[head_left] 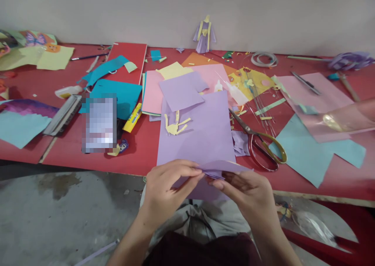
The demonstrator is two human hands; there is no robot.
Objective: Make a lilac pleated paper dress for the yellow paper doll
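Observation:
My left hand [166, 190] and my right hand [249, 193] both pinch a small folded piece of purple paper [219, 167] at the near edge of the red table [137, 149]. The fold sits between my fingertips, just over a large purple sheet [202, 133] lying on the table. A small yellow paper cut-out [175, 125] rests on that sheet. Scissors with yellow and red handles [260, 141] lie open just right of the sheet, beside purple scraps [240, 143].
Coloured sheets cover the table: pink [319, 94], light blue [310, 152], teal [123, 96], yellow [54, 58]. A purple paper doll [204, 34] stands against the wall. A yellow glue stick [132, 118], a stapler [63, 115] and a blurred card lie at left. Grey floor lies below.

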